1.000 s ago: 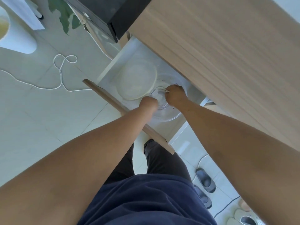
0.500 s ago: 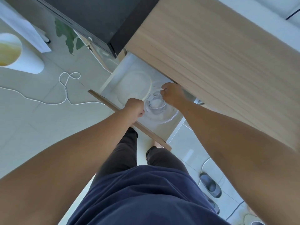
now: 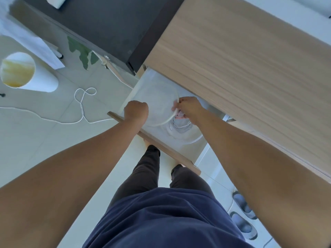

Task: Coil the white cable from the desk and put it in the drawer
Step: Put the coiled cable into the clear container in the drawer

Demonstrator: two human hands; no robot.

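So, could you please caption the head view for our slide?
Both hands, left and right, over the open drawer; the right pinches a white cable loop.

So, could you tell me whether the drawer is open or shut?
Open: the drawer is pulled out from under the desk, its white inside showing, both hands over it.

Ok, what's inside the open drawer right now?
In the drawer: a round white plate, a clear bowl holding the coiled white cable. The left hand and right hand hide part; the desktop covers the back.
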